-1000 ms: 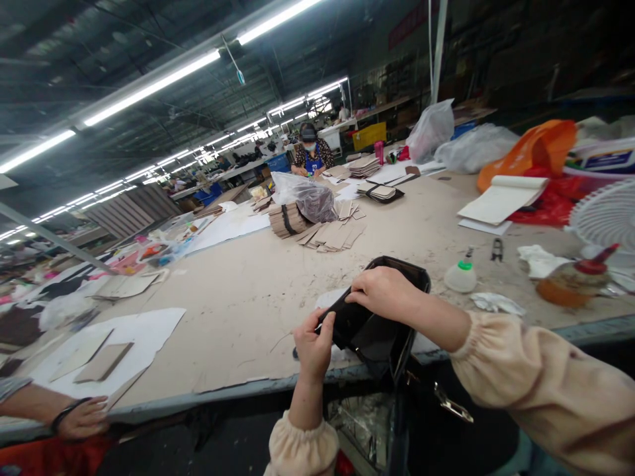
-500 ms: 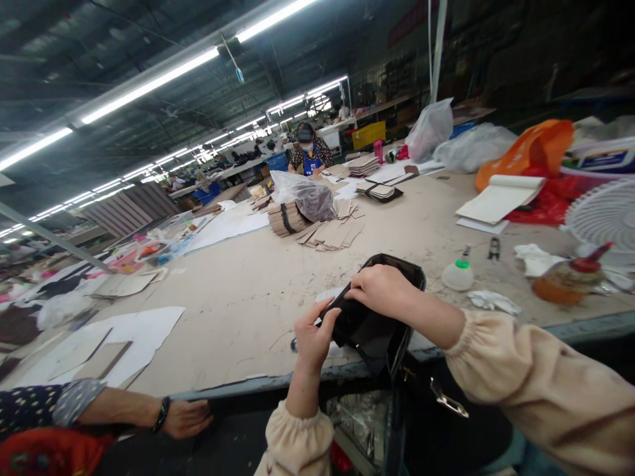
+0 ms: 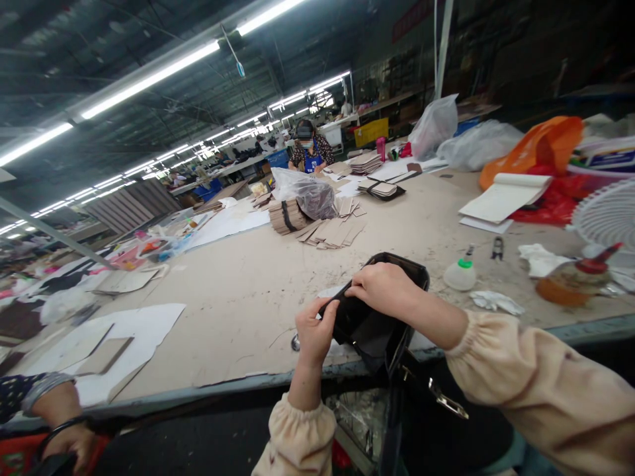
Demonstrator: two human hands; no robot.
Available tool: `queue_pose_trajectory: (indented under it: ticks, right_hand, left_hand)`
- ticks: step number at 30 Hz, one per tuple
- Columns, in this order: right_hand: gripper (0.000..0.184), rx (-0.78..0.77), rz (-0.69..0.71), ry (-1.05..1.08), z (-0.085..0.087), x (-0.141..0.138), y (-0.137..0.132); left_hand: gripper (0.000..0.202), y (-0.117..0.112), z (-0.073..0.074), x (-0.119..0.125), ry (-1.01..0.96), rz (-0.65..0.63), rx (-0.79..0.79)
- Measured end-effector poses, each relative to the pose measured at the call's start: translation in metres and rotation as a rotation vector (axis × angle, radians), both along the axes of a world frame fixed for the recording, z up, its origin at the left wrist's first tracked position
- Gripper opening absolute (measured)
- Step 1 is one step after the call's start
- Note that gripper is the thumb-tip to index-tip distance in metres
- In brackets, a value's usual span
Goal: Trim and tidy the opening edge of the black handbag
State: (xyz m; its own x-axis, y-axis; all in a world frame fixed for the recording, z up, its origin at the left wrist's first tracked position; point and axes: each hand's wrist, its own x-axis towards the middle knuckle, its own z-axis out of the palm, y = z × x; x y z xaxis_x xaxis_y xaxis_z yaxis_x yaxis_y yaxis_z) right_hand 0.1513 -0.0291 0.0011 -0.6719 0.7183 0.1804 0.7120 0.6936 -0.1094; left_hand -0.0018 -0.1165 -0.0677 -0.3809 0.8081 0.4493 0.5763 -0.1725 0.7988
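Note:
A black handbag (image 3: 373, 340) tilts over the near edge of the table, its mouth open toward me. My left hand (image 3: 315, 330) pinches the bag's left rim between thumb and fingers. Higher on the same rim, my right hand (image 3: 384, 287) grips the edge with its fingers curled inside. A black strap with a gold-coloured metal clasp (image 3: 449, 400) hangs below the bag. My right hand and forearm hide part of the bag's far side.
A squeeze bottle with a green collar (image 3: 460, 270), a thread snipper (image 3: 497, 248) and an amber bottle (image 3: 570, 284) stand or lie at right. Cut boards (image 3: 330, 233) are piled farther back. A co-worker's hand (image 3: 69, 444) is at lower left; another person (image 3: 311, 151) sits across the table.
The co-worker's hand at lower left has pulled back to the left and now holds something dark. My hands keep nearly the same grip on the handbag.

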Motion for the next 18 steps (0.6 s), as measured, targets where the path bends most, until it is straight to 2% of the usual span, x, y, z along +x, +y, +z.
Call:
queue_pose_trajectory:
  ticks: [12, 16, 18]
  right_hand:
    - [0.031, 0.018, -0.018, 0.025, -0.0013, 0.0020, -0.0025]
    - [0.025, 0.023, -0.049, 0.083, -0.0040, 0.0032, -0.0014]
    - [0.031, 0.024, -0.048, 0.131, -0.0045, 0.0036, -0.0011]
  left_hand:
    - [0.017, -0.0008, 0.0043, 0.0038, 0.046, -0.011, -0.018]
    - [0.017, 0.0000, 0.0062, 0.0044, 0.071, -0.023, -0.036]
    - [0.017, 0.0002, 0.0073, 0.0038, 0.081, -0.028, -0.060]
